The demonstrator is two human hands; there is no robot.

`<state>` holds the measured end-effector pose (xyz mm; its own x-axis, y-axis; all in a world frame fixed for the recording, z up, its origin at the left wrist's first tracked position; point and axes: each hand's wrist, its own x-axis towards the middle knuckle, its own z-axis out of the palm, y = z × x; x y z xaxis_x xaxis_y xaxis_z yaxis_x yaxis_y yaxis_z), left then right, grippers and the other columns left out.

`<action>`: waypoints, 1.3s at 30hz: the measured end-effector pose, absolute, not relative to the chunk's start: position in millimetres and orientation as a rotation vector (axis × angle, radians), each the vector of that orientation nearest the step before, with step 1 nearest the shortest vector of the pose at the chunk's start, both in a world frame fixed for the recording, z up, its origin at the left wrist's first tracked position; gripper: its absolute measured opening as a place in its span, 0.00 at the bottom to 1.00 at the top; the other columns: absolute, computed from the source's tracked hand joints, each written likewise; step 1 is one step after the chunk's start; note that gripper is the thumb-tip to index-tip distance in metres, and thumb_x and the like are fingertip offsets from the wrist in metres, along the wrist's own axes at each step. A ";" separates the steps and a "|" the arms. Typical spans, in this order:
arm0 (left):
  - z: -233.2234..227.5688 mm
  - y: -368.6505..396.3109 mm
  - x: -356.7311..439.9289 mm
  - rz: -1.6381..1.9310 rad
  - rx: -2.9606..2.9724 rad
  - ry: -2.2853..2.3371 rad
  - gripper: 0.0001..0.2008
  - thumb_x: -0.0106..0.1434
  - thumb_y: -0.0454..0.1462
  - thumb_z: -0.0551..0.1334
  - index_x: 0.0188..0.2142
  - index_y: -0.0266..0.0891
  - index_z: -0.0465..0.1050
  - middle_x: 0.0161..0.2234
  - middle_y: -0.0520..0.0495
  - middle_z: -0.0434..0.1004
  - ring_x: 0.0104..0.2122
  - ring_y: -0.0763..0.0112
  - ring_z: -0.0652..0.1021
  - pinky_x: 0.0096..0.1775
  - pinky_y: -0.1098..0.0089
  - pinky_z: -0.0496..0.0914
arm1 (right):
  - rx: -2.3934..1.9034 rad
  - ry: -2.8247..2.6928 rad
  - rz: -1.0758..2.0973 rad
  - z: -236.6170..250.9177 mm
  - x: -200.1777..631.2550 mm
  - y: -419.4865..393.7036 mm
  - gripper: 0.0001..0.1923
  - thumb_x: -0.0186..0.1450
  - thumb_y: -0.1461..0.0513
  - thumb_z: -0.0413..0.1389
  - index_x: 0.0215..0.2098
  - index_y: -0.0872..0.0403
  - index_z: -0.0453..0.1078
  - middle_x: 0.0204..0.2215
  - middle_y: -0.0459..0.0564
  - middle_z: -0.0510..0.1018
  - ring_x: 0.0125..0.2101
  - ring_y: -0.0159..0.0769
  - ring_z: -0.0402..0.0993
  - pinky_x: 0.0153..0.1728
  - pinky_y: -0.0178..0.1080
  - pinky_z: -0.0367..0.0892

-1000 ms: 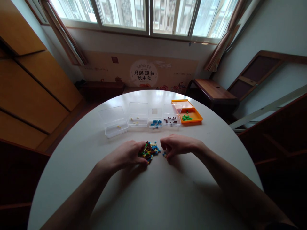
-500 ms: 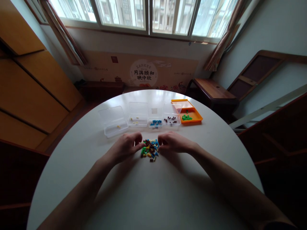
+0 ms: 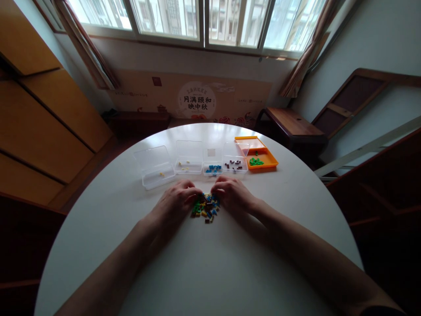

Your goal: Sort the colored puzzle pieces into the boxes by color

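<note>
A mixed pile of small building bricks [image 3: 207, 207] in brown, blue, yellow and green lies on the white table. At the pile's far left edge is my left hand [image 3: 177, 196], its fingers curled together and the tips down among the bricks. My right hand [image 3: 234, 194] bends in from the other side, fingers pinched at the pile's far right edge. The two sets of fingertips are a short gap apart. Whatever either hand grips is too small or hidden to make out.
Beyond the pile stand open clear boxes: a left one [image 3: 158, 181] and a second [image 3: 190, 169] with a few pale yellow bricks, one [image 3: 213, 173] with blue bricks, one [image 3: 235, 169] with brown bricks. An orange box [image 3: 270, 162] with green bricks sits at the right.
Both hands have shifted to the far edge of the pile and closer together. My left fingertips moved right and away from me; my right fingertips moved left and away.
</note>
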<state>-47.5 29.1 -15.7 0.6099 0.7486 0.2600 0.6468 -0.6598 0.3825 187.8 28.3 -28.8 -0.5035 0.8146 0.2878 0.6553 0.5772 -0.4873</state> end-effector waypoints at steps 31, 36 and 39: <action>8.3 9.3 -19.6 1.218 2.725 1.080 0.07 0.63 0.39 0.62 0.30 0.40 0.73 0.29 0.48 0.75 0.32 0.69 0.71 0.36 0.68 0.68 | -0.876 -1.639 1.210 -11.9 168.8 16.2 0.15 0.60 0.52 0.59 0.31 0.56 0.76 0.28 0.49 0.78 0.31 0.33 0.72 0.36 0.37 0.67; 9.1 12.5 -21.5 1.232 2.711 1.077 0.05 0.63 0.36 0.61 0.32 0.40 0.74 0.30 0.48 0.76 0.33 0.68 0.72 0.37 0.68 0.68 | -0.879 -1.625 1.180 -8.0 171.0 13.7 0.13 0.61 0.54 0.59 0.34 0.55 0.77 0.31 0.49 0.78 0.33 0.34 0.73 0.37 0.37 0.67; 9.8 16.1 -23.0 1.249 2.669 1.100 0.04 0.63 0.36 0.61 0.32 0.40 0.74 0.30 0.48 0.77 0.33 0.68 0.72 0.37 0.68 0.69 | -0.943 -1.597 1.031 -12.4 172.0 14.4 0.10 0.61 0.57 0.58 0.34 0.55 0.77 0.30 0.49 0.76 0.30 0.32 0.70 0.32 0.35 0.65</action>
<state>-23.0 16.1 9.8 0.4403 0.5920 0.6750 0.5951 -0.7554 0.2742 172.0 14.4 -12.4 -0.2223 0.9237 0.3121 0.0957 0.3392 -0.9358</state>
